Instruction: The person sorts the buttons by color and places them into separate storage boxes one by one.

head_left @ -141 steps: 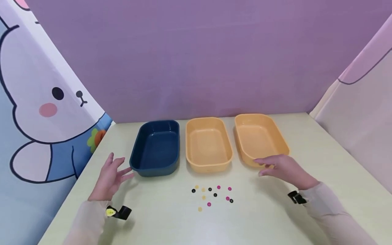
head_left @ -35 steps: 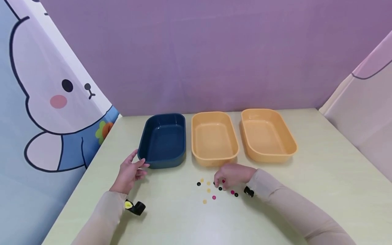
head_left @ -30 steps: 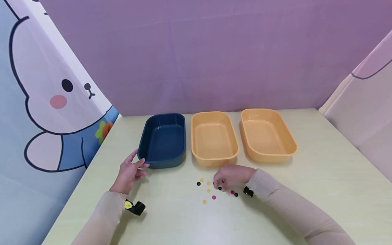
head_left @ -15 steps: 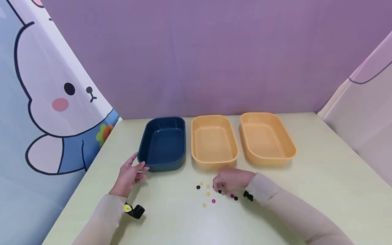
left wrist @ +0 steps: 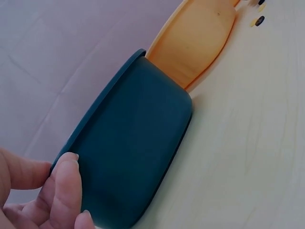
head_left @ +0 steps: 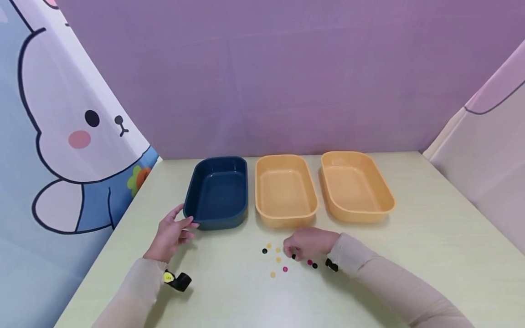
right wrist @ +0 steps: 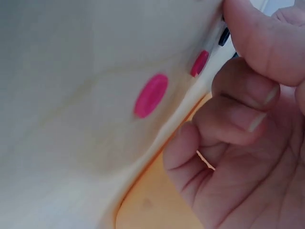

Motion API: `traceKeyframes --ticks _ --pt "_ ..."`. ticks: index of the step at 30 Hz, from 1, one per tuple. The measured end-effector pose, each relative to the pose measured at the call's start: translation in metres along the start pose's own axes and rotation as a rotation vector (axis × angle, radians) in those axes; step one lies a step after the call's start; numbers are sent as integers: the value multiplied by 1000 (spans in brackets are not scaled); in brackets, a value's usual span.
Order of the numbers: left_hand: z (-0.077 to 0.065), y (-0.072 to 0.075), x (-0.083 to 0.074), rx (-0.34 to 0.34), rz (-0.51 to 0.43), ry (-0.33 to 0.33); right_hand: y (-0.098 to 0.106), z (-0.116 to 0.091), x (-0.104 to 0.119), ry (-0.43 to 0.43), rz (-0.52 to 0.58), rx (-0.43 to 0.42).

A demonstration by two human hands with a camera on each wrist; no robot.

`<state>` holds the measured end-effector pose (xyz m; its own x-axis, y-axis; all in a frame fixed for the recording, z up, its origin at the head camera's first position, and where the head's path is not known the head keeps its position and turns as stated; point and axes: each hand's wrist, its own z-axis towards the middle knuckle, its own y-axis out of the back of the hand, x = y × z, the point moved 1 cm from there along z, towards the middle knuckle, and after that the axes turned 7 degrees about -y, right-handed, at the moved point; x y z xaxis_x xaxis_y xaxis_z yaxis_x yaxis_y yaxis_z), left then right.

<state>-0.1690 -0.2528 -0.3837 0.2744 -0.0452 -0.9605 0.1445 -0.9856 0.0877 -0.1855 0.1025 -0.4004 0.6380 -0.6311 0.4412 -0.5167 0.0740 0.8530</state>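
Note:
My left hand (head_left: 169,238) grips the near left corner of a dark blue tray (head_left: 221,224). In the left wrist view, the thumb lies at the tray's rim and the fingers lie against its outer wall. My right hand (head_left: 312,241) is curled low over several small round buttons, fingertips down at the tabletop. Right by those fingertips is a black button (head_left: 293,257); I cannot tell whether one is pinched. Nearby lie a pink button (head_left: 285,269) and a yellow button (head_left: 272,274). The right wrist view shows another pink button (right wrist: 151,95) beside the curled fingers.
Right of the blue tray stand a middle yellow-orange tray (head_left: 286,222) and a right yellow-orange tray (head_left: 361,216), with no contents showing. A purple cloth backdrop (head_left: 270,82) rises behind them. A cartoon-printed cloth (head_left: 57,109) hangs at the left of the pale table (head_left: 229,291).
Since the oldest frame, my right hand has moved left and down from the right tray to the buttons; my left hand has taken hold of the blue tray's corner. Both are nearly still lately.

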Motion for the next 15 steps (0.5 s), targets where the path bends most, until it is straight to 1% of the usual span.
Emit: traceKeyframes --ticks 7,15 --pt "-3 4 2 -2 14 4 -3 -4 5 -27 30 4" --pt "-2 2 2 8 14 0 -2 -5 7 -80 12 10"
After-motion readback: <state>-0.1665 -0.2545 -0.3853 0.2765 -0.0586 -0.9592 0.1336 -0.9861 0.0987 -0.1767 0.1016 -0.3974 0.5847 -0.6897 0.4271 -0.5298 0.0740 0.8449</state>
